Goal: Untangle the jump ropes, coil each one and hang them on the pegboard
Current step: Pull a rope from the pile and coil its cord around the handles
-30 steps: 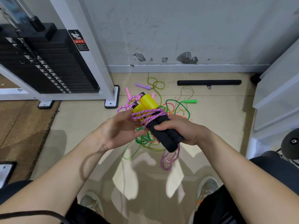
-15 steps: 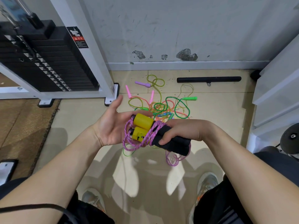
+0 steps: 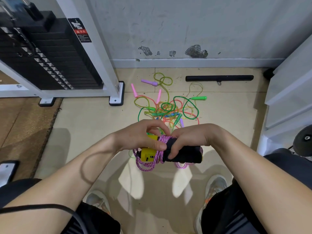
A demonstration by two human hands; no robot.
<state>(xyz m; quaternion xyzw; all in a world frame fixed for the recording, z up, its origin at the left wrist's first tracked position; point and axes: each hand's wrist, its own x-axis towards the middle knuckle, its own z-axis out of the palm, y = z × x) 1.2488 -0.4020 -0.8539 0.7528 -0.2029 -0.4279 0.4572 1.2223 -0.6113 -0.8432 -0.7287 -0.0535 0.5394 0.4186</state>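
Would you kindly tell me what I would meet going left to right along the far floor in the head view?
Weight stack, frame foot, purple handle, black bar.

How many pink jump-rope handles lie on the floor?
2. One pink handle lies left of the tangle, near the machine's white foot; the other pink handle sticks out of the tangle's top edge. More may be hidden.

A black-and-red warning sticker (image 3: 79, 30) is sitting on the weight machine's (image 3: 50, 61) white post; its small print is blurring, unreadable.
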